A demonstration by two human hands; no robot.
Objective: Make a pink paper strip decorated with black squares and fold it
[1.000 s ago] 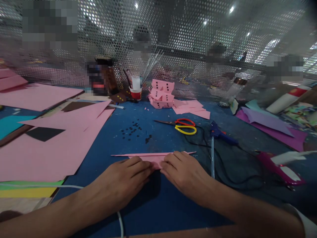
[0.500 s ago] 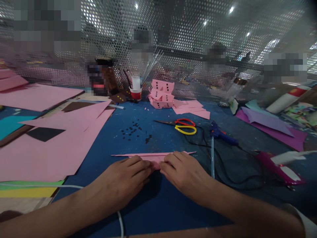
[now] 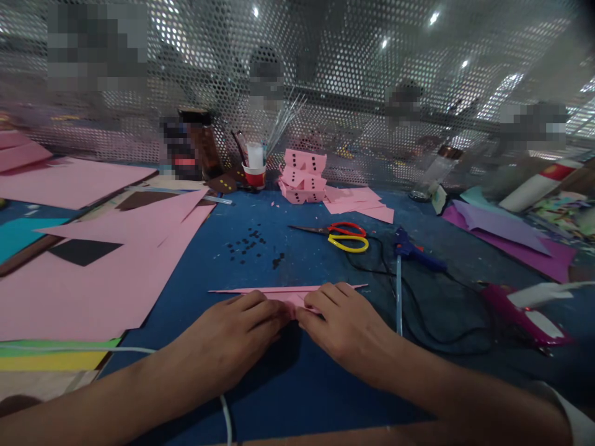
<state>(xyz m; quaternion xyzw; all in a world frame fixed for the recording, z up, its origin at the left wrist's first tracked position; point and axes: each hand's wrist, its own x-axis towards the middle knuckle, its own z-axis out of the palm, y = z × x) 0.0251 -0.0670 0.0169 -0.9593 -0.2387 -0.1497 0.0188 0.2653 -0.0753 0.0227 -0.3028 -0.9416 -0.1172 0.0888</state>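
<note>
A folded strip of pink paper (image 3: 274, 290) lies crosswise on the blue table, its thin pointed ends sticking out to both sides. My left hand (image 3: 246, 331) is closed on its near edge, fingers bent together. Close beside it, my right hand (image 3: 341, 319) pinches the same edge with thumb and curled fingers. Part of the paper is hidden under both hands. Beyond the paper lie small black paper squares (image 3: 251, 241) and scissors (image 3: 348, 238) with red and yellow handles.
A blue glue gun (image 3: 418, 253) with a black cord lies to the right, near a magenta power strip (image 3: 525, 316). Pink sheets (image 3: 88, 291) cover the left side. Dotted pink paper pieces (image 3: 304, 176) are piled at the back beside a red and white cup (image 3: 254, 176).
My right hand's thumb and fingers have shifted slightly left along the near edge, closer to my left hand. The left hand and the paper strip have hardly moved.
</note>
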